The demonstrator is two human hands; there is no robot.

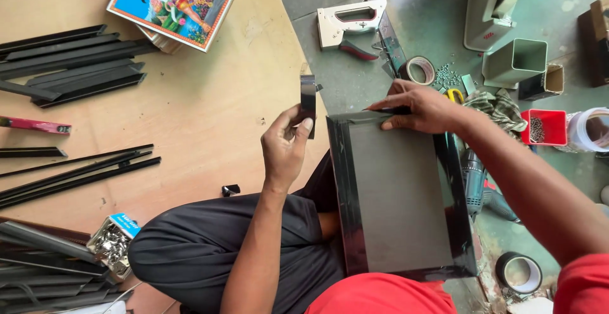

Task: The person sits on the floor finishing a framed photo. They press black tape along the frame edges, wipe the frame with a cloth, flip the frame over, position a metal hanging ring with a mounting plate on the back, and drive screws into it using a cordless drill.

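Over plywood floor (209, 117), left hand (287, 144) lifts tape strip (308, 101); right hand (422, 108) presses frame (393, 193).

We are in a small picture-framing workshop, set up on the floor. We see bundles of black frame strips (76, 60) lying on a plywood sheet (209, 111), and more thin strips (76, 168) below them. A stack of colourful prints (174, 3) waits at the top. On the green floor (438, 16) lie a staple gun (352, 22), rolls of tape (419, 70), loose staples (447, 76), a red box of small nails (544, 127) and a power drill (476, 181). A box of metal clips (113, 244) sits near our knee, and a black frame with a grey backing (393, 193) rests on our lap.
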